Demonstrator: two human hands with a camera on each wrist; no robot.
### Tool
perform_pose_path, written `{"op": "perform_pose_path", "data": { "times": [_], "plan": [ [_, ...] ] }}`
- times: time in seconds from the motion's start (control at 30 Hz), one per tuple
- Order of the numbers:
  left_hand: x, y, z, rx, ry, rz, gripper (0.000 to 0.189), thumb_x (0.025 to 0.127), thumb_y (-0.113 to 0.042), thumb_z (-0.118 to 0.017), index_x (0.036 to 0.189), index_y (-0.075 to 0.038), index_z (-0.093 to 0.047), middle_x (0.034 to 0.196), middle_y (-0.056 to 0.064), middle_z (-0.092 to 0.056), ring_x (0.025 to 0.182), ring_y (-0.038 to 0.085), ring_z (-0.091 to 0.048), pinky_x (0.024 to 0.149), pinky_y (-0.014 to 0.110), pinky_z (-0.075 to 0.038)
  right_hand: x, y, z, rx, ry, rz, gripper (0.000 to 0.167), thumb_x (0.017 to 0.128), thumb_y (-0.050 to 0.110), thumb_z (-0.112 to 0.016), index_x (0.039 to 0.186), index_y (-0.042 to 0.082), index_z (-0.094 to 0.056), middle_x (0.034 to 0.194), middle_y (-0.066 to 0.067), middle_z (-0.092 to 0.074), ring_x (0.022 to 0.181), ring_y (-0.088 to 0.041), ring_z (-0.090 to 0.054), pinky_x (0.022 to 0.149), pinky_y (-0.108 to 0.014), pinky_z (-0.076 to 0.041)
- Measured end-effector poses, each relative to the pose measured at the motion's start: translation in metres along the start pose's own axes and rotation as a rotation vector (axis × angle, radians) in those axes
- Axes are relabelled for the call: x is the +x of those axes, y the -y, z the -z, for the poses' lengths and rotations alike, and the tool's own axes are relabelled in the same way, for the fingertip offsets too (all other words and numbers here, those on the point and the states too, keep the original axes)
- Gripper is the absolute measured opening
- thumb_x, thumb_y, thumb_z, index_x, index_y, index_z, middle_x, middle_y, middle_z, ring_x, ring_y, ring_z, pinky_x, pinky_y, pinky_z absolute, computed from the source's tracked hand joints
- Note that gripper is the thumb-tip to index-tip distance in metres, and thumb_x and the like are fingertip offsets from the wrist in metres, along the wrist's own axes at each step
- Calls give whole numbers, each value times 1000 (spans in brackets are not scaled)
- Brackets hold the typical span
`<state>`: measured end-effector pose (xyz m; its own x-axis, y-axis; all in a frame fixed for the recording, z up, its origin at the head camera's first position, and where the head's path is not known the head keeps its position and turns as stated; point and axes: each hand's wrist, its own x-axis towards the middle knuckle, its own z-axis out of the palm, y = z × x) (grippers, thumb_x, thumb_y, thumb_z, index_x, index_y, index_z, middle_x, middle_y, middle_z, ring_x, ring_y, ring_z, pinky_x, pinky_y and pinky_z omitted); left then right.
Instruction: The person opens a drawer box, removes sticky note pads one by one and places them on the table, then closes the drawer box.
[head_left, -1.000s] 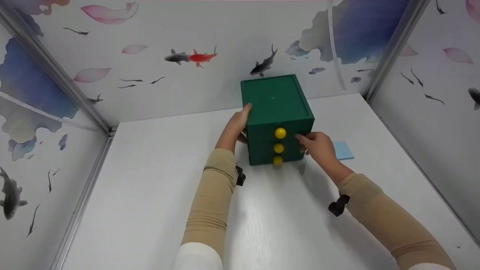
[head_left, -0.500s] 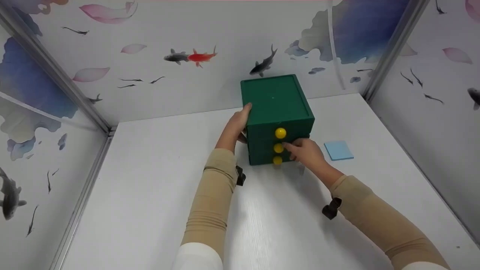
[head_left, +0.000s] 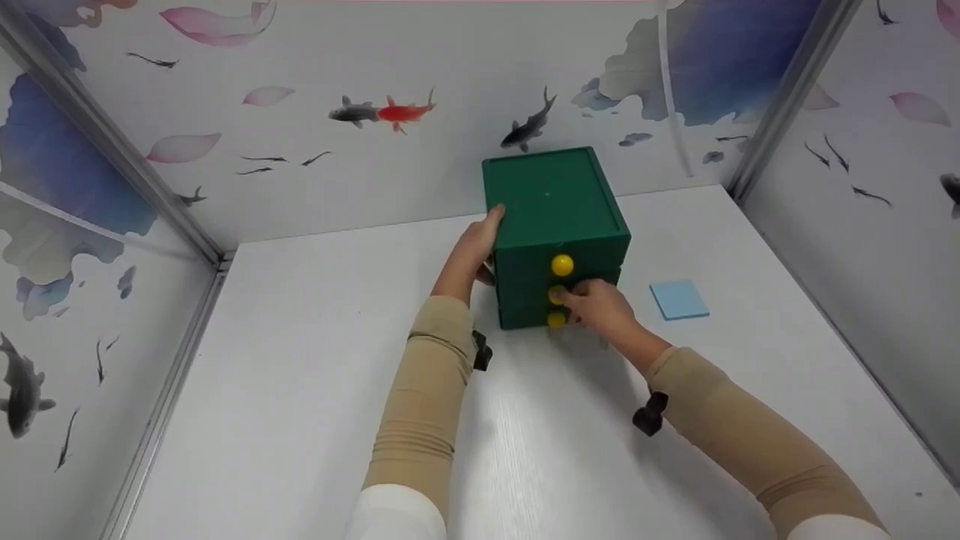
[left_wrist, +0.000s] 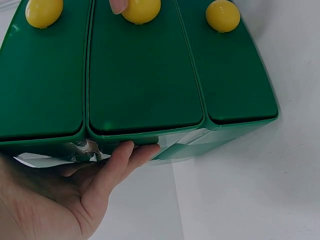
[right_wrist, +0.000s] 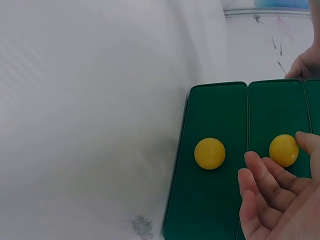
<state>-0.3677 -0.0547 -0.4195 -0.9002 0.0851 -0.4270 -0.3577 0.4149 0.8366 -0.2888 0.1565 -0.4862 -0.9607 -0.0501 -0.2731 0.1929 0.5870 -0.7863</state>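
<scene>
A small green drawer cabinet (head_left: 551, 199) stands upright against the back wall, its three drawer fronts each bearing a round yellow knob. My left hand (head_left: 478, 244) braces its left side, thumb at the top edge; in the left wrist view the extended fingers (left_wrist: 117, 165) lie along the side wall. At the middle drawer, my right hand (head_left: 602, 306) pinches the yellow knob (right_wrist: 284, 150) between thumb and index finger. Its other fingers (right_wrist: 260, 180) are bent in front of the drawer faces. The top knob (head_left: 562, 265) and bottom knob (head_left: 556, 320) are untouched. All drawers appear closed.
A light blue square pad (head_left: 679, 300) lies on the white table (head_left: 300, 390), right of the cabinet. White walls with painted fish and petals (head_left: 405, 114) enclose the back and both sides, with metal rails (head_left: 787, 105) at the corners.
My right hand has moved left from the cabinet's right front edge to the middle knob and taken hold of it, uncovering the blue pad. The left hand has stayed in place.
</scene>
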Motion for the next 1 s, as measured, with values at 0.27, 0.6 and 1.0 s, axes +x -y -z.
{"op": "perform_pose_path", "data": {
  "times": [0.27, 0.6, 1.0],
  "plan": [
    [1, 0, -2, -31, 8, -7, 86, 94, -70, -29, 147, -3, -37, 115, 27, -52, 91, 43, -63, 69, 48, -57, 3, -4, -2, 88, 39, -2, 54, 94, 49, -61, 100, -4, -63, 95, -16, -63, 90, -33, -58, 86, -49, -49],
    [0, -3, -1, -31, 7, -1, 84, 95, -69, -28, 149, -5, -36, 121, 27, -51, 96, 41, -63, 72, 48, -57, 6, -4, 2, 66, 98, 19, 48, 97, 43, -60, 101, -5, -64, 87, -12, -65, 75, -25, -58, 79, -46, -52],
    [0, -1, 3, -48, 45, 3, 85, 94, -70, -29, 151, -7, -32, 125, 27, -50, 97, 42, -63, 72, 48, -57, 1, -6, 3, -33, 140, 47, 48, 96, 45, -59, 91, -1, -68, 81, -9, -65, 72, -24, -58, 78, -50, -51]
  ]
}}
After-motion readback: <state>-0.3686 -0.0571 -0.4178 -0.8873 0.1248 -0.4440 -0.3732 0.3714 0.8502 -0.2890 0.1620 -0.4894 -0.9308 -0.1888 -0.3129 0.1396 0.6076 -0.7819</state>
